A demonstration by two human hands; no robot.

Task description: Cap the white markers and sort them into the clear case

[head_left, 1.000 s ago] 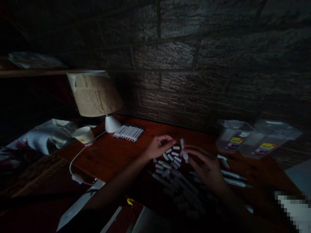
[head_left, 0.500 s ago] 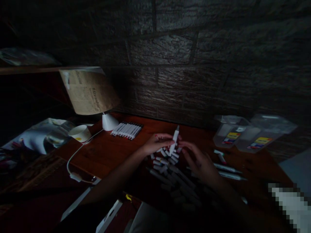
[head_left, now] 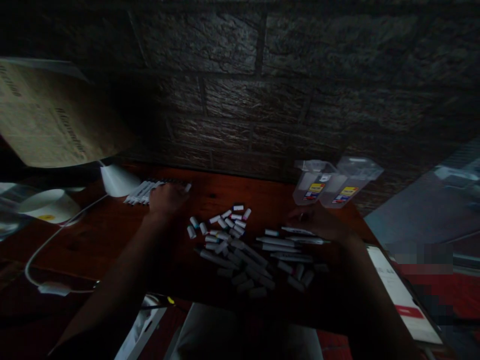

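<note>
My left hand (head_left: 167, 198) is closed over the right part of a row of white markers (head_left: 140, 192). A white marker end (head_left: 187, 187) pokes out past its fingers; most of the grip is hidden. My right hand (head_left: 315, 220) hovers at the right side, fingers loosely curled and a little apart, with no thing visible between them. Just below those fingers lies a white marker (head_left: 298, 230), and further markers (head_left: 277, 242) lie beside it. Between my hands spreads a pile of short white caps (head_left: 236, 224), with several markers (head_left: 249, 253) across it.
Two clear plastic containers (head_left: 337, 190) stand against the brick wall (head_left: 232, 110). On the left are a lamp (head_left: 116, 180) with its white cord (head_left: 39, 260), and a white paper cup (head_left: 50, 205). A clipboard-like white sheet (head_left: 405, 295) lies at the right edge.
My hands were together above the pile around a white marker and have moved apart, left to the marker row and right toward the containers. The view has turned right.
</note>
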